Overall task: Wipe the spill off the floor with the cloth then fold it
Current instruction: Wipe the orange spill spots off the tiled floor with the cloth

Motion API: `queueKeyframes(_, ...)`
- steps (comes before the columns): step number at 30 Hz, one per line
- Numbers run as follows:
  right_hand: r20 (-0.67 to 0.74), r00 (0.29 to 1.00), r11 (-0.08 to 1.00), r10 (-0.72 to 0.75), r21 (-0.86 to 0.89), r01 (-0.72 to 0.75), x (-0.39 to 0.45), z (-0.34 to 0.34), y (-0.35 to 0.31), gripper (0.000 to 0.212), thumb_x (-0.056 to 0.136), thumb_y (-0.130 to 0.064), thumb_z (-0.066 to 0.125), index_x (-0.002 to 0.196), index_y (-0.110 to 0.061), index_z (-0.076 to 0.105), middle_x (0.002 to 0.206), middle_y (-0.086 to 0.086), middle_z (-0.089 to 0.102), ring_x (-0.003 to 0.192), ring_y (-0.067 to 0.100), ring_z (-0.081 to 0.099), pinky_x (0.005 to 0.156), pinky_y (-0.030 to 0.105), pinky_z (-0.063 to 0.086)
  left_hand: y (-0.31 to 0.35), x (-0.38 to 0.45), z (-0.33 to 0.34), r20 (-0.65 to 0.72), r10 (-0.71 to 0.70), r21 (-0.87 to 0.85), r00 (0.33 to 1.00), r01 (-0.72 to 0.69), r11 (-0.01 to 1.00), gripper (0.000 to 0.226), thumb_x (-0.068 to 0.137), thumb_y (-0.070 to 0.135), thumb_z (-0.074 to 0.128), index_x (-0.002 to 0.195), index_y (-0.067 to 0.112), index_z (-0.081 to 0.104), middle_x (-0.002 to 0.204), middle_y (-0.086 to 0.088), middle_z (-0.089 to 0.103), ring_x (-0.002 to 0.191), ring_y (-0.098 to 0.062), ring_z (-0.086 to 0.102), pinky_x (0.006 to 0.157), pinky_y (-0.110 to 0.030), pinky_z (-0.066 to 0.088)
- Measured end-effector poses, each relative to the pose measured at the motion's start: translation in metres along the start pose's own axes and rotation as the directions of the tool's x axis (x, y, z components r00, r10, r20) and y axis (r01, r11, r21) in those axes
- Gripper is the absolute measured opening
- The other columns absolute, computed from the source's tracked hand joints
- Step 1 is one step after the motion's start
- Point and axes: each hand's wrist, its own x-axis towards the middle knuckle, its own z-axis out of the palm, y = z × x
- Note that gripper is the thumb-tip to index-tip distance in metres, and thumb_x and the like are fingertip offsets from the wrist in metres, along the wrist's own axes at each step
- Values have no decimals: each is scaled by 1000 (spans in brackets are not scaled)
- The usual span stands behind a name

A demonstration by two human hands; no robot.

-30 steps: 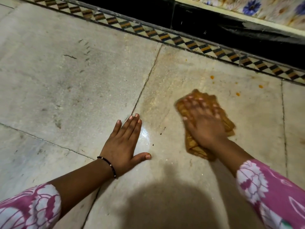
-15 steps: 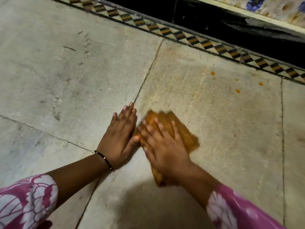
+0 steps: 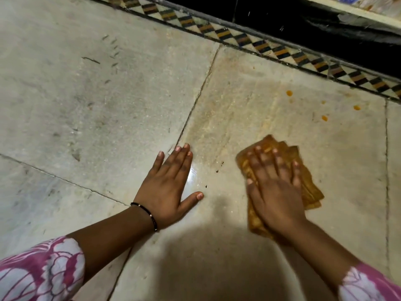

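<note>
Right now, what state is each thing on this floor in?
Orange-brown cloth: bunched, flat on the floor, pressed under the right hand.
Left hand: flat on the pale stone floor, fingers straight.
Small orange drops: unwiped, beyond the cloth near the patterned border.
Dark specks: lying between the hands.

pale stone floor slabs point(image 3: 108, 105), matt and scuffed, glossy wet patch near the thumb; orange-brown woven cloth point(image 3: 310, 190), soft, damp-looking.

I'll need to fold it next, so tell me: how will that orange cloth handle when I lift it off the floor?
Probably floppy: the orange cloth lies in soft, uneven layers under the right hand. Likely damp and a bit heavier, since the floor it is wiping looks wet and shiny.
</note>
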Motion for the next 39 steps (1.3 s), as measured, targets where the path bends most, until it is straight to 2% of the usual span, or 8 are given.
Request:
queueKeyframes(6, -19, 983, 982, -185, -25, 185, 92, -14, -26, 60, 93, -54, 9, 151, -35, 8, 159, -12, 5, 147, 19, 1, 114, 52, -1, -1, 0, -1, 4, 1, -16, 1000, -1, 1000, 82, 92, 64, 22, 150, 6, 20, 158, -9, 12, 146, -20, 8, 116, -45, 8)
queueKeyframes(11, -30, 999, 997, 30, 72, -28, 162, -32, 2, 56, 99, -50, 17, 151, -33, 6, 160, -7, 4, 147, 20, -1, 116, 51, -5, -2, 0, -1, 15, 8, -11, 1000, -8, 1000, 81, 92, 63, 22, 150, 5, 20, 158, -10, 12, 146, -19, 7, 117, -44, 7)
queueKeyframes(18, -39, 988, 989, -149, -32, 148, -20, 11, 19, 56, 96, -49, 21, 149, -30, 24, 155, -8, 24, 145, 18, 17, 116, 48, 8, 10, 6, -9, -14, -1, -61, 1000, 0, 998, 85, 91, 66, 16, 150, 5, 15, 159, -11, 4, 147, -23, 3, 116, -46, -2)
queueKeyframes(22, 9, 980, 980, 200, -2, -200, -102, 21, 91, 60, 95, -52, 16, 148, -27, 29, 153, 0, 31, 141, 21, 23, 114, 48, 13, 33, 39, -29, -101, 154, -97, 983, -164, 982, 83, 91, 65, 16, 149, 5, 17, 158, -13, 10, 145, -23, 8, 115, -46, 2)
queueKeyframes(28, -7, 767, 756, 642, 177, -631, -28, -9, 131, 59, 96, -53, 21, 151, -32, 12, 160, -2, 8, 146, 24, 4, 116, 52, 5, 35, 67, -25, -29, 278, 2, 960, -278, 960, 86, 91, 66, 8, 150, 4, 18, 158, -12, 9, 146, -21, 5, 116, -42, -3)
queueKeyframes(30, -16, 808, 800, 588, 155, -579, -4, -9, 86, 56, 98, -44, 27, 151, -28, 16, 160, 1, 11, 146, 26, 6, 115, 51, 6, 39, 72, -23, -21, 239, -38, 971, -240, 970, 89, 88, 69, 2, 151, 6, 12, 159, -9, 1, 146, -19, -2, 117, -41, -6)
queueKeyframes(35, -58, 989, 987, 135, 93, -129, -55, 20, -28, 51, 91, -45, 33, 140, -32, 42, 147, -1, 44, 137, 26, 34, 111, 54, 14, 39, 81, -26, -29, 188, -82, 982, -190, 978, 90, 86, 70, -2, 151, 9, 5, 158, -6, -9, 146, -19, -8, 118, -44, -5)
queueKeyframes(39, 51, 971, 966, 234, 104, -238, -128, 36, 15, 55, 96, -53, 14, 142, -33, 36, 147, 0, 42, 136, 26, 32, 108, 54, 17, 32, 80, -24, -38, 230, -48, 973, -231, 972, 83, 91, 65, 9, 151, 8, 6, 157, -4, -12, 146, -17, -10, 118, -48, -1)
